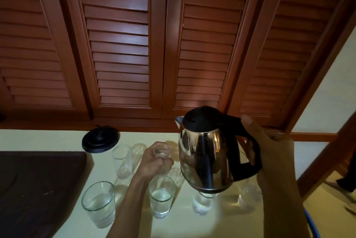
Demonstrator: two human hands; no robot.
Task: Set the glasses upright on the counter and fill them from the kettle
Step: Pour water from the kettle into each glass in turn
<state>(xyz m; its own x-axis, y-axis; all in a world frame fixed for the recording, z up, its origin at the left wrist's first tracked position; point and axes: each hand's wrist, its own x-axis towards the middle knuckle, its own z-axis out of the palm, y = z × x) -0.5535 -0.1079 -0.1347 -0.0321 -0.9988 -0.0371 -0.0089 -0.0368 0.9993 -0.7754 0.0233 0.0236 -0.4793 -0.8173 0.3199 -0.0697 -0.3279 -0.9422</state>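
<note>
My right hand (273,149) grips the black handle of a steel kettle (206,153), held upright above the pale counter (48,139) with its spout pointing left. My left hand (154,162) is wrapped round a small clear glass (161,150) standing just left of the kettle. A tall empty glass (122,160) stands further left. In the front row, two glasses (99,204) (161,196) hold water. Another glass (202,204) sits under the kettle's base, and one more glass (245,198) is partly hidden behind my right forearm.
The kettle's black round base (100,139) lies at the back of the counter. A dark tray or board (38,185) covers the counter's left side. Brown louvred shutters (123,45) rise behind. At the right the counter ends at a wooden rail (316,136).
</note>
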